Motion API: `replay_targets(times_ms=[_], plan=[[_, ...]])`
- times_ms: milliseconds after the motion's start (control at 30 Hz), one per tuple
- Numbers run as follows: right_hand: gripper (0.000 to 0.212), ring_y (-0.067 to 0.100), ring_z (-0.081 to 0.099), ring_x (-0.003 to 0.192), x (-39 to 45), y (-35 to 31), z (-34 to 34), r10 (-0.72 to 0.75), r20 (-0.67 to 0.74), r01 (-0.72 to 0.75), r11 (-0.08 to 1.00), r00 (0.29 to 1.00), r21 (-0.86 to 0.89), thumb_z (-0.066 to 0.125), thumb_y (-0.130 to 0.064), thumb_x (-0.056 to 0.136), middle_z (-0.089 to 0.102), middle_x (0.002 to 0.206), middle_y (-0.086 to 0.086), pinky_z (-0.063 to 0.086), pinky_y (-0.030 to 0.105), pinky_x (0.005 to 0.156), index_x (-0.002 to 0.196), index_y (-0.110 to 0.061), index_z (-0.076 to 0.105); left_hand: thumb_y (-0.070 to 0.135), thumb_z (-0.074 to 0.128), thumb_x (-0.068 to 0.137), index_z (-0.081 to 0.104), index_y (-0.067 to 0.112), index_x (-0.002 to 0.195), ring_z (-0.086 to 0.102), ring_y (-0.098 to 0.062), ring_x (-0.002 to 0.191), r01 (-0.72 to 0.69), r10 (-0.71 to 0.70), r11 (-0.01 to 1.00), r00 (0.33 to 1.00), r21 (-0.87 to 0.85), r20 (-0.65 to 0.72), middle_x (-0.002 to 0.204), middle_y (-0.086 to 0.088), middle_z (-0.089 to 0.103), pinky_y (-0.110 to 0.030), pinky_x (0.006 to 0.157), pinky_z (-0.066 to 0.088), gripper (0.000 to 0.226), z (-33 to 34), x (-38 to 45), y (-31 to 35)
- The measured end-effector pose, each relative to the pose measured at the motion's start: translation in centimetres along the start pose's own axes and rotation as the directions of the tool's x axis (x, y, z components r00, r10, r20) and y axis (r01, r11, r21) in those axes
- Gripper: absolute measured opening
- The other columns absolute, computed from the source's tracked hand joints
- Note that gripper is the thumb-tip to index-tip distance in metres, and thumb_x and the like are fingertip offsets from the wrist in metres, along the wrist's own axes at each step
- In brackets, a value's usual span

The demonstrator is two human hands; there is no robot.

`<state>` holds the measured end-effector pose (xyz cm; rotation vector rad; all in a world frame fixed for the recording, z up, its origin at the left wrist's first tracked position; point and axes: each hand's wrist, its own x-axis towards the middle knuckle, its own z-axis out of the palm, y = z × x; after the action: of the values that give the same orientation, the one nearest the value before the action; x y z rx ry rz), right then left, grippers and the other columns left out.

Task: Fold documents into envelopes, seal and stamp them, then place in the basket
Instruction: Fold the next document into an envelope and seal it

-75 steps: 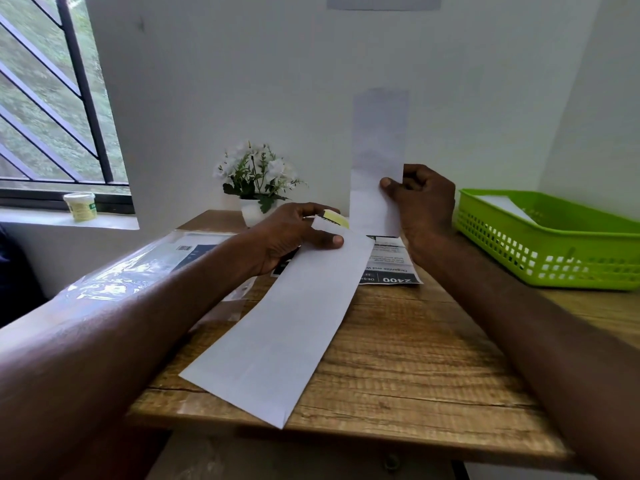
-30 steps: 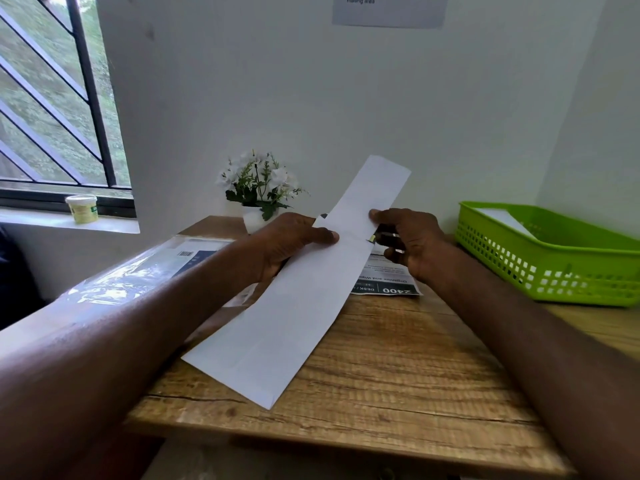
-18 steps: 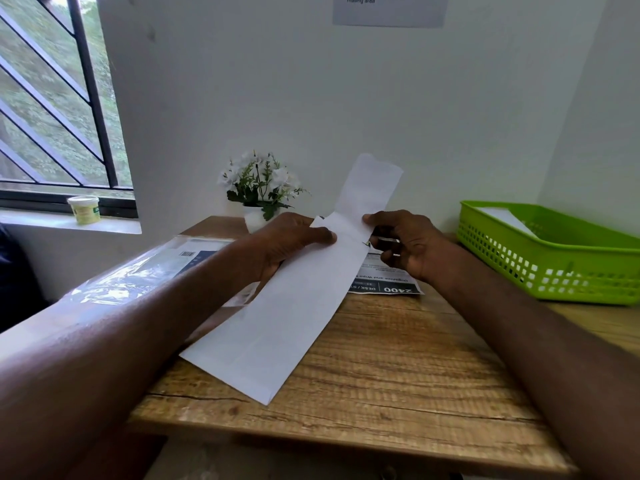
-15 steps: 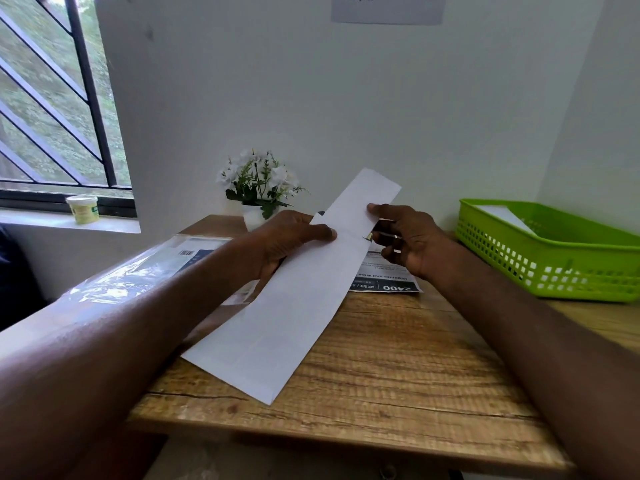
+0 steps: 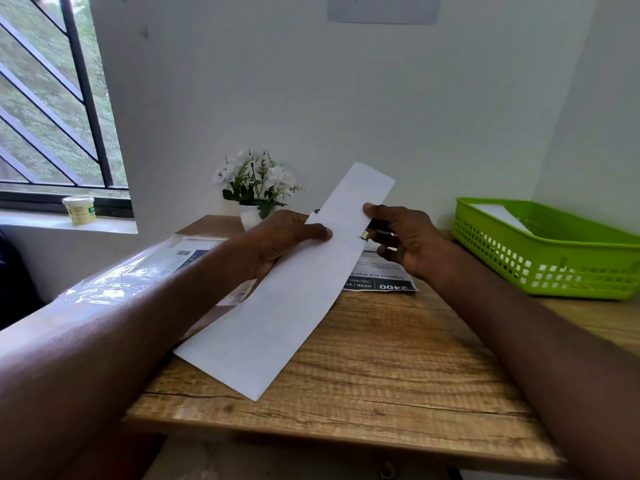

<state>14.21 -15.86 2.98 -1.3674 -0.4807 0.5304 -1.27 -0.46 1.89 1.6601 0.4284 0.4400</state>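
Observation:
A long white envelope [image 5: 287, 306] slants across the wooden desk [image 5: 381, 368], its near corner resting on the wood. My left hand [image 5: 280, 237] grips its left edge, thumb on top. A folded white document [image 5: 360, 199] sticks out of the envelope's far end. My right hand [image 5: 401, 237] pinches that document's right edge between thumb and fingers. A small yellow-green bit shows at the envelope's mouth beside my right fingers. The green plastic basket [image 5: 554, 268] stands at the right with a white envelope [image 5: 502, 216] inside.
A printed sheet [image 5: 384, 278] lies flat under my right hand. A clear plastic packet [image 5: 145, 268] covers the desk's left side. A white pot of flowers [image 5: 254, 192] stands against the wall. A small tub [image 5: 79, 209] sits on the window sill.
The document stood upright in my right hand; it has since tilted down in line with the envelope and slid into its mouth. My left hand kept its hold.

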Motion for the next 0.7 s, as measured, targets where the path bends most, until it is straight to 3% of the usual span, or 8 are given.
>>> replay_targets(times_ms=[200, 367, 500, 700], plan=[[0.024, 0.013, 0.061, 0.064, -0.13, 0.13, -0.04, 0.039, 0.069, -0.034, 0.996, 0.997, -0.081, 0.086, -0.022, 0.077, 0.069, 0.077, 0.002, 0.042, 0.024, 0.049, 0.092, -0.014, 0.068, 0.014, 0.079, 0.088, 0.074, -0.002, 0.111, 0.077, -0.030, 0.079, -0.003, 0.003, 1.000, 1.000, 0.004, -0.013, 0.102, -0.020, 0.078, -0.039, 0.072, 0.064, 0.028, 0.01, 0.02, 0.06], [0.022, 0.013, 0.062, 0.062, 0.25, 0.17, -0.24, 0.020, 0.033, -0.020, 1.000, 0.999, 0.000, 0.085, -0.024, 0.080, 0.072, 0.079, 0.002, 0.042, 0.025, 0.050, 0.092, -0.016, 0.068, 0.016, 0.079, 0.088, 0.074, -0.001, 0.111, 0.077, -0.030, 0.080, -0.005, 0.005, 1.000, 1.000, 0.017, -0.009, 0.102, -0.020, 0.079, -0.038, 0.071, 0.063, 0.030, 0.02, 0.01, 0.07], [0.024, 0.013, 0.062, 0.063, -0.04, -0.01, -0.37, 0.046, 0.103, -0.037, 0.995, 0.994, -0.089, 0.084, -0.021, 0.079, 0.069, 0.077, 0.002, 0.043, 0.024, 0.049, 0.096, -0.013, 0.068, 0.013, 0.078, 0.088, 0.074, -0.002, 0.110, 0.077, -0.028, 0.075, -0.008, 0.009, 1.000, 1.000, 0.020, -0.011, 0.101, -0.021, 0.079, -0.036, 0.068, 0.064, 0.027, 0.05, -0.07, -0.02], [0.023, 0.012, 0.064, 0.060, 0.32, -0.22, -0.67, 0.011, 0.065, -0.008, 0.999, 0.998, -0.040, 0.084, -0.025, 0.081, 0.070, 0.072, 0.000, 0.044, 0.024, 0.051, 0.094, -0.016, 0.067, 0.015, 0.079, 0.087, 0.073, -0.004, 0.114, 0.075, -0.034, 0.086, -0.016, 0.016, 1.000, 1.000, 0.022, 0.001, 0.104, -0.022, 0.078, -0.047, 0.085, 0.063, 0.033, 0.14, -0.04, 0.08]])
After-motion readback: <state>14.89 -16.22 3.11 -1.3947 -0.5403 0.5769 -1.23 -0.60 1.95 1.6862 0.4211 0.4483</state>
